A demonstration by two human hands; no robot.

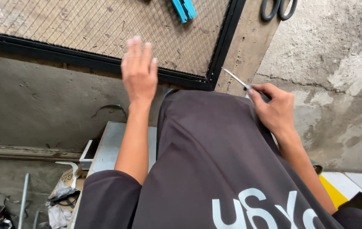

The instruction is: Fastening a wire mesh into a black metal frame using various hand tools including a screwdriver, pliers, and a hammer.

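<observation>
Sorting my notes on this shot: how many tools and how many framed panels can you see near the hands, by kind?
Blue clamp-like tool on the mesh: 1
Dark scissor handles at the top edge: 1 pair
Thin metal-tipped tool in the right hand: 1
Black-framed mesh panel, near the open left hand: 1
Total: 4

Rough concrete floor (pixel 346 63), daylight
</observation>
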